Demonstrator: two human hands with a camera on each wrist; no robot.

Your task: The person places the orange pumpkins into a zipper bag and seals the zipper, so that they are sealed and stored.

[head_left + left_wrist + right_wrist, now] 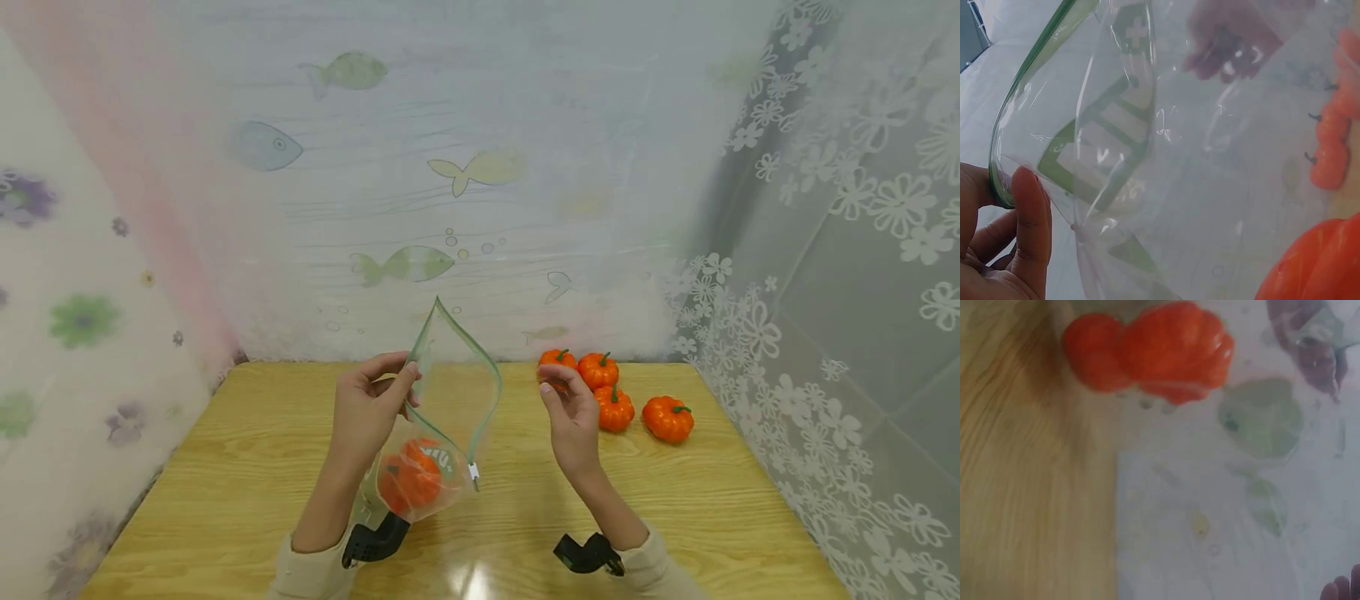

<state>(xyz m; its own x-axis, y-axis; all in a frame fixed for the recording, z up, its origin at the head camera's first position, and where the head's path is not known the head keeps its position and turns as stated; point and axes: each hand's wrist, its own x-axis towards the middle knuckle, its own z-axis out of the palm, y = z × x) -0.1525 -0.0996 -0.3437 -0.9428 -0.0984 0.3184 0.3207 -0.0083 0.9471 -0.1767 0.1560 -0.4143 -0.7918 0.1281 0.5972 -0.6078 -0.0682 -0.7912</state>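
My left hand (371, 408) pinches the green-edged rim of a clear zip bag (498, 379) between thumb and fingers. The bag's mouth gapes wide, with a white slider (473, 472) at its lower corner. Orange toy pumpkins (420, 475) lie in the bottom of the bag; two orange shapes show through the plastic in the right wrist view. Apart from the bag, to its right, my right hand (576, 421) is raised with fingers loosely bent and nothing held. It overlaps the nearest of the loose toy pumpkins (613, 410) in the head view.
Several loose pumpkins with green stems, one of them a single pumpkin (668, 419) set off to the right, sit at the back right of the wooden table (262, 450). A curtain with printed fish (420, 263) hangs behind the table, and patterned sheets flank both sides.
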